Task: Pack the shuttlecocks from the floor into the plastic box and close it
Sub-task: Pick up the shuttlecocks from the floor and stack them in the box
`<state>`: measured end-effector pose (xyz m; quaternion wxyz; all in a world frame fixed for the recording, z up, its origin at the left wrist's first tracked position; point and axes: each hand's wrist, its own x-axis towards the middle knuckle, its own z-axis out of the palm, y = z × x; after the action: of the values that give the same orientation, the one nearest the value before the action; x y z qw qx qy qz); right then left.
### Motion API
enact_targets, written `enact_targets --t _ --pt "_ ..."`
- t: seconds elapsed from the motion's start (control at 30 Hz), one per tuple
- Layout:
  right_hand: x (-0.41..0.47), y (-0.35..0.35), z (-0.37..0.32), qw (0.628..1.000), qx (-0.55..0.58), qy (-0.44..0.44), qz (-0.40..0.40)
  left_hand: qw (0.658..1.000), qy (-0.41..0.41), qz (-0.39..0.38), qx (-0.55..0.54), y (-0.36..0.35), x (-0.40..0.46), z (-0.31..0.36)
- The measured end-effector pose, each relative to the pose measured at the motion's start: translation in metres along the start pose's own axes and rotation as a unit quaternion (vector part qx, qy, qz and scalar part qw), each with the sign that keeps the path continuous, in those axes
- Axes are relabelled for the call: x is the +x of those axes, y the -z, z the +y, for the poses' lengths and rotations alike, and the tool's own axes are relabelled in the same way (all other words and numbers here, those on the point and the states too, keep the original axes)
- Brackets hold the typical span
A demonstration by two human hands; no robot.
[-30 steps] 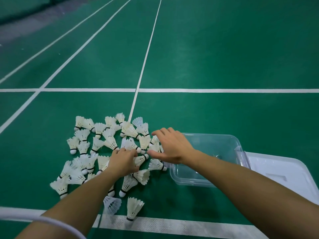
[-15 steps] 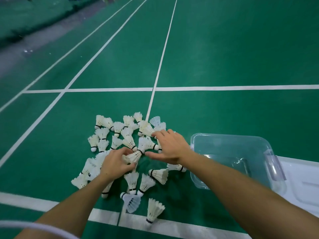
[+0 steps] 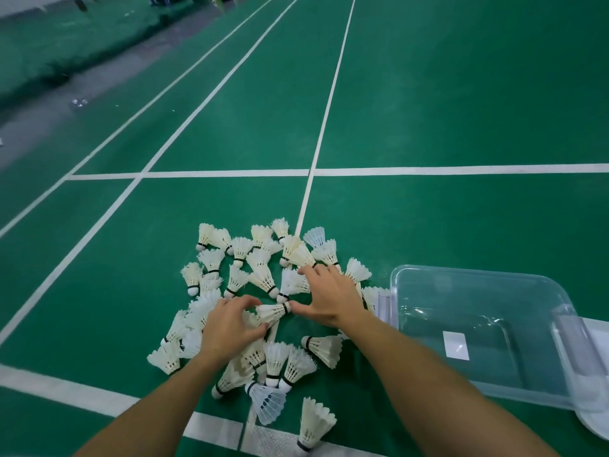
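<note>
Moved: your left hand (image 3: 227, 328) now grips a shuttlecock (image 3: 272, 313) – right hand (image 3: 324, 300) spread, touching its cork.
Progress: plastic box (image 3: 478, 328) empty, approx. all shuttlecocks left; lid off.

White shuttlecocks (image 3: 263, 278) with black bands; clear plastic box (image 3: 408, 331); green floor (image 3: 461, 110), white lines (image 3: 428, 169)

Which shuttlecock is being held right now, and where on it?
The left hand grips one shuttlecock round its feather skirt; the right hand has its thumb at the cork end.
</note>
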<state>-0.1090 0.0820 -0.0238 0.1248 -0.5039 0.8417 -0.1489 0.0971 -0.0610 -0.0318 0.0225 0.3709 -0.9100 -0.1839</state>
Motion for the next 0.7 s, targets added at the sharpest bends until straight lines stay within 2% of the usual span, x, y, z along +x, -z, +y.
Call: enact_targets --t 0.27,0.47,0.7 --pt "0.011 -0.016 -0.001 0.999 0.03 -0.018 0.037 0.993 0.026 -0.043 -0.109 -0.017 0.0 -0.002" --pt "0.016 -0.018 0.001 1.0 0.003 -0.023 0.018 0.972 0.053 -0.02 -0.228 -0.023 -0.002 -0.007" --pt "0.021 -0.027 -0.004 0.997 0.012 -0.053 0.046 0.968 0.057 0.005 -0.245 -0.018 -0.004 -0.007"
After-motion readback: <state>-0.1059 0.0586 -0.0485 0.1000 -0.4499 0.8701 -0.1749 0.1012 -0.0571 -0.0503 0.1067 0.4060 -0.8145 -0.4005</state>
